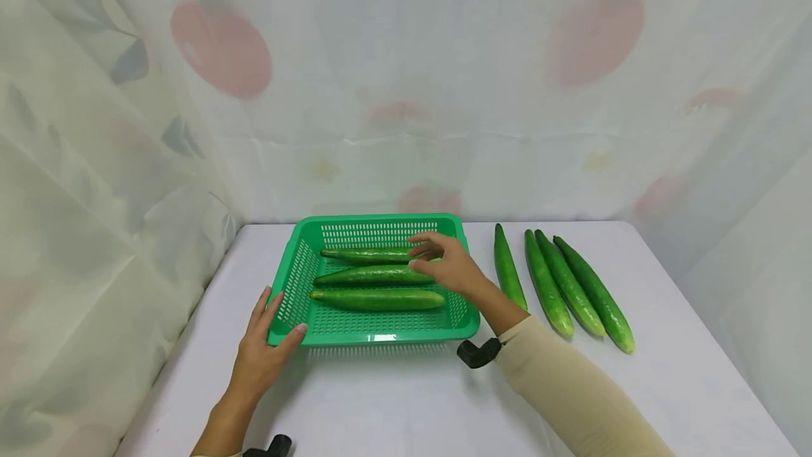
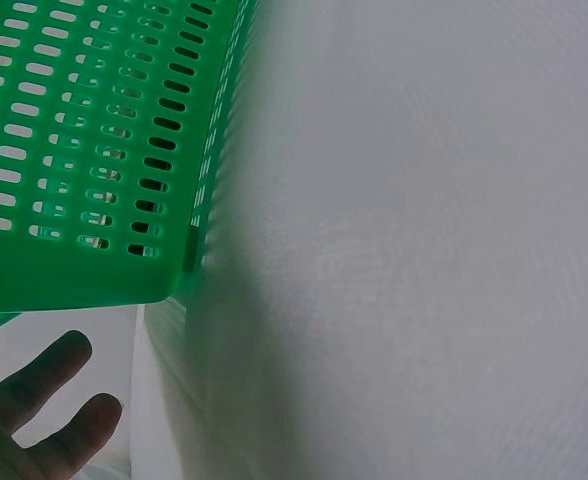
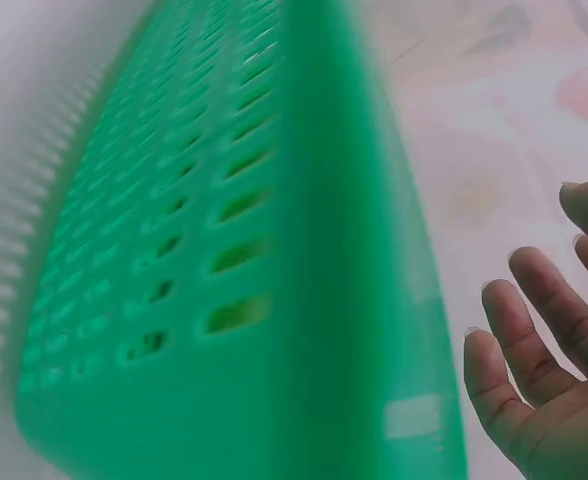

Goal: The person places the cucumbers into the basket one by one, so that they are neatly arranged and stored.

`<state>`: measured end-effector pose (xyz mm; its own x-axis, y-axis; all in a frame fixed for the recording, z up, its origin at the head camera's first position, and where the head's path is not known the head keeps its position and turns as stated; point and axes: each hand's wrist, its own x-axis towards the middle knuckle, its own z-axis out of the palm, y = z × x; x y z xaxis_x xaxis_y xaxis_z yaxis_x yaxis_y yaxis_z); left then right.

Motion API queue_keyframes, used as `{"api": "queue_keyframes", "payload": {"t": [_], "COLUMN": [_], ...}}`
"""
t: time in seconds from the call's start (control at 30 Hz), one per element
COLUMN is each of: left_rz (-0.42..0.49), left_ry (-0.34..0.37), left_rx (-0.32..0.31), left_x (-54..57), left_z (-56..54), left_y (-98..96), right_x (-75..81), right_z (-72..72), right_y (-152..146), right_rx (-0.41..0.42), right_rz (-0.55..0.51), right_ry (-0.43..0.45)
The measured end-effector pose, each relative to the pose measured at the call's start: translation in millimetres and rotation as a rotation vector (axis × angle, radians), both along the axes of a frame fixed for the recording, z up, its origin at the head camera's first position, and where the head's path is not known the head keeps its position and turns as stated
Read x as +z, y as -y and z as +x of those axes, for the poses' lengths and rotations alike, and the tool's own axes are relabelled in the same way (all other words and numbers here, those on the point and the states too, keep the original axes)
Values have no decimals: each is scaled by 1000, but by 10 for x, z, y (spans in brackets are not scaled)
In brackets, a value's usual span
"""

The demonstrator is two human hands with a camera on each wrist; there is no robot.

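A green plastic basket (image 1: pixel 406 338) with slotted walls stands on the table, and three cucumbers lie crosswise in it: a far one (image 1: pixel 364 255), a middle one (image 1: pixel 364 276) and a near one (image 1: pixel 377 300). My left hand (image 1: pixel 259 358) is at the basket's front left corner, fingers spread and thumb by the rim; whether it touches cannot be told. Over the basket's right part hovers my right hand (image 1: pixel 452 268), fingers loosely bent and holding nothing. It hides the right ends of the far and middle cucumbers. In the right wrist view its fingers (image 3: pixel 544 335) are apart beyond the basket wall.
Several more cucumbers lie on the white-covered table (image 1: pixel 393 400) right of the basket; one cucumber (image 1: pixel 507 266) is nearest to it, and another cucumber (image 1: pixel 596 295) is furthest right. A printed curtain (image 1: pixel 406 90) hangs behind the table and along its sides.
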<state>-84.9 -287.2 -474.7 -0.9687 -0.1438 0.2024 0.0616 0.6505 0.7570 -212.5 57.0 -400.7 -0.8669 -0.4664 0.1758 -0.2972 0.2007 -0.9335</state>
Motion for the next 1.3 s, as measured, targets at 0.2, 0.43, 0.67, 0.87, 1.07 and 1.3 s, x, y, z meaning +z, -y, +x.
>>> {"api": "queue_keyframes", "payload": {"t": [0.2,0.43,0.67,0.87,1.07,1.3], "left_rz": [-6,2,-2,-9,-7,-1], "left_ry": [-3,-1,-17,-27,-20,-21], "left_rx": [1,-3,-5,-4,-2,-5], "left_x": [8,14,8,-8,-10,-18], "left_z": [6,11,7,4,1,-4], "left_y": [-3,-13,-11,-13,-9,-6], "right_x": [125,270,392,453,476,518], "right_z": [86,209,301,362,417,469], "right_y": [-64,-166,-328,-464,-595,-772], "right_rx": [-11,-11,-24,-40,-77,-125], "right_rz": [-18,-58,-109,-131,-117,-127], "right_ry": [0,-13,-67,-86,-79,-149]}}
